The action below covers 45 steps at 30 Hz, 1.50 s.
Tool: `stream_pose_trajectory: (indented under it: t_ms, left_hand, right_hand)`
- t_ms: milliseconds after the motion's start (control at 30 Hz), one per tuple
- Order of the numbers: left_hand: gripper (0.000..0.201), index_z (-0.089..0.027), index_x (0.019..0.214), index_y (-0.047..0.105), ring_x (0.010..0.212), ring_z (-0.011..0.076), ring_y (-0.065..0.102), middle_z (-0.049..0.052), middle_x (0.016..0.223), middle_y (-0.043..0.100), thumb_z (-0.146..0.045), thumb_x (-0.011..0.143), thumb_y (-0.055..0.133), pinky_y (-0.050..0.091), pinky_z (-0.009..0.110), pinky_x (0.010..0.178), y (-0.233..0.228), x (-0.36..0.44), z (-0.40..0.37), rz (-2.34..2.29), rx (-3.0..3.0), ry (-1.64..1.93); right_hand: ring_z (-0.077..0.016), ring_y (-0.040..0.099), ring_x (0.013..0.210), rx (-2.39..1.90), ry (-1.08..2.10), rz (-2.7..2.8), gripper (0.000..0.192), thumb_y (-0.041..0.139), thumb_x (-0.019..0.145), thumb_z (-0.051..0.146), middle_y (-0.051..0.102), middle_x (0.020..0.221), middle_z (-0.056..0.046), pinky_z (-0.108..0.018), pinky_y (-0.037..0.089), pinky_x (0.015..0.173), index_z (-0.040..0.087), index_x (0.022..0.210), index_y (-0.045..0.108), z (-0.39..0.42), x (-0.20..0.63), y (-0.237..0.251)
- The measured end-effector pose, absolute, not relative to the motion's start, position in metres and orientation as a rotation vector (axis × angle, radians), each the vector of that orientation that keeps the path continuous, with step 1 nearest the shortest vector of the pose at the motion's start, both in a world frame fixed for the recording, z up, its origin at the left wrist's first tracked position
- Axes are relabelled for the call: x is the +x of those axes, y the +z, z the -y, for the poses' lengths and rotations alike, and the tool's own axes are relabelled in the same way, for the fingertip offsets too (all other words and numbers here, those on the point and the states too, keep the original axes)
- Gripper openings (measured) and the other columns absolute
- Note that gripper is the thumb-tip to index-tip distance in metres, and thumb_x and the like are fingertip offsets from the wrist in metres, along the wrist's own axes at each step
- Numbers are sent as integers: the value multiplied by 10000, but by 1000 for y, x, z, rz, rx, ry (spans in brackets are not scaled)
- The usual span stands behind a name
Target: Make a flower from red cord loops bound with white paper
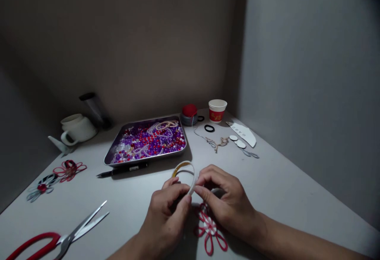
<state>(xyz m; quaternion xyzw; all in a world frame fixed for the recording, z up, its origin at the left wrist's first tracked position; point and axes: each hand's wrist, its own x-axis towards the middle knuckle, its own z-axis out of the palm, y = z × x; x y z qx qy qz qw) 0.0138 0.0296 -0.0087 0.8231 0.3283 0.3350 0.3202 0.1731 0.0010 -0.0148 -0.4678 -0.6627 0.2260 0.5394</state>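
Observation:
Both of my hands meet at the table's near middle. My left hand (pixel 168 212) and my right hand (pixel 224 200) pinch the same white hoop (pixel 190 173), a thin ring with a yellowish inner side, held upright between the fingertips. Under my right hand lies a red looped flower ornament (pixel 211 232) with a white centre, partly hidden by my fingers.
A metal tray (pixel 147 159) of purple, red and white beads sits behind, with a black pen (pixel 123 169) along its front. Red-handled scissors (pixel 56 238) lie near left. Two flower ornaments (pixel 56 175), a white jug (pixel 77 128), a paper cup (pixel 217 110), a red pincushion (pixel 189 113) and white cutouts (pixel 241 135) stand around.

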Motion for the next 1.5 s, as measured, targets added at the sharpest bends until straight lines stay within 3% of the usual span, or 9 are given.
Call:
stream_pose_trajectory:
  t_ms: [267,567,800,1033,1167,1200,1267,1367,1500]
  left_hand:
    - [209,-153,738,611,636,138,588,5,643,633,-171,834,426,319,429,994,-7,15,-29,-912,2176,890]
    - [229,-150,662,590,553,115,566,9,613,631,-137,819,424,412,388,917,-8,15,-28,-881,2273,962]
    - [250,-141,594,623,484,109,545,-10,502,589,-135,778,453,427,342,871,-2,16,-26,-925,2178,1049]
    - [214,-154,568,646,576,141,538,9,537,586,-183,728,506,448,246,619,7,19,-22,-1029,1782,1040]
    - [197,-157,644,624,446,110,422,-34,454,477,-249,758,493,329,213,441,13,5,-37,-1262,1548,1153]
    - [193,-158,674,631,470,116,440,-27,480,494,-260,769,496,339,222,465,15,0,-40,-1309,1646,1134]
    - [182,-151,656,643,588,154,516,27,611,590,-225,755,509,388,265,571,20,-8,-45,-1355,2019,968]
    - [188,-146,694,658,689,207,531,88,744,612,-174,743,478,404,348,672,23,-17,-46,-1406,2461,650]
    - [267,-145,897,628,818,255,513,127,917,577,-104,690,465,404,377,683,25,-22,-37,-1432,2567,438]
  right_hand:
    - [-143,531,661,-1104,663,1548,112,512,799,124,549,717,-6,-270,419,606,181,705,535,-1,172,-16]
    - [-136,498,645,-1148,734,1570,137,469,836,172,507,700,7,-263,393,593,190,702,492,-1,173,-18]
    - [-135,475,637,-1034,530,1729,120,431,853,144,481,710,4,-268,361,581,195,748,456,3,171,-20]
    - [-145,470,620,-888,414,1732,126,430,808,94,461,679,0,-278,379,571,199,739,438,8,170,-16]
    - [-132,479,583,-713,344,1830,159,428,742,48,475,628,27,-390,404,797,206,739,451,21,167,-7]
    - [-132,484,588,-737,399,1799,153,432,751,57,480,627,26,-389,406,802,206,726,455,24,166,-4]
    - [-130,469,583,-926,635,1614,140,457,802,130,466,629,18,-303,434,644,204,683,451,26,167,1]
    - [-90,364,459,-1221,1231,1093,155,523,815,281,408,566,46,-194,302,401,200,698,461,21,176,4]
    - [-35,261,421,-1117,1604,691,183,641,719,272,453,585,38,-142,181,357,163,684,498,17,190,2]
